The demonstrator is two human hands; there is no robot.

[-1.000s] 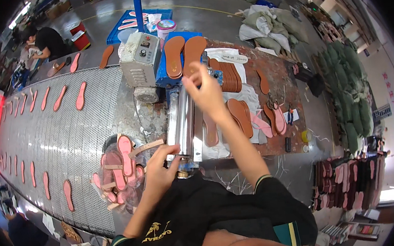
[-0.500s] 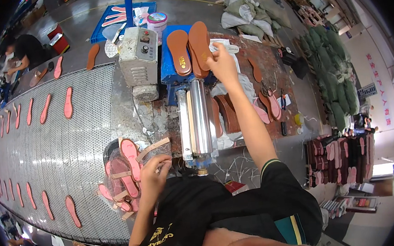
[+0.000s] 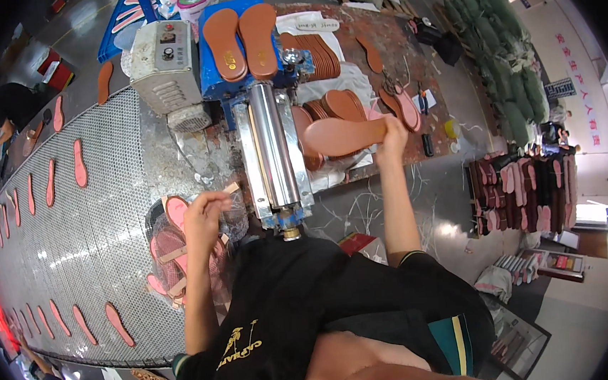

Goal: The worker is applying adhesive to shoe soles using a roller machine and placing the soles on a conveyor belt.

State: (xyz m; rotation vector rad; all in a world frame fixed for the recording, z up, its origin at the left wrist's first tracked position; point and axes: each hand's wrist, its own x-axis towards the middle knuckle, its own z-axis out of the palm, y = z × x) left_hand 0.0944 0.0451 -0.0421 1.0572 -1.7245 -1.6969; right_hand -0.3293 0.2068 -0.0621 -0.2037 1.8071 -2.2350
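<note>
Tan sole blank point(image 3: 342, 135) held level beside the steel roller point(image 3: 274, 146), your right hand point(image 3: 391, 132) fingers pinched on its heel end: looks light, flexible, so support mid-length; left hand point(image 3: 202, 214) fingers curl loosely over pink insoles point(image 3: 173, 247)

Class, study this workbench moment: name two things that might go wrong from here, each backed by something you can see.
1. The right hand holds a brown sole by one end, out beside the metal roller; fingers could come close to the roller if the sole goes in.
2. The left hand rests on a heap of pink soles at the edge of the mesh conveyor; a nudge might spill some onto the belt.
</note>
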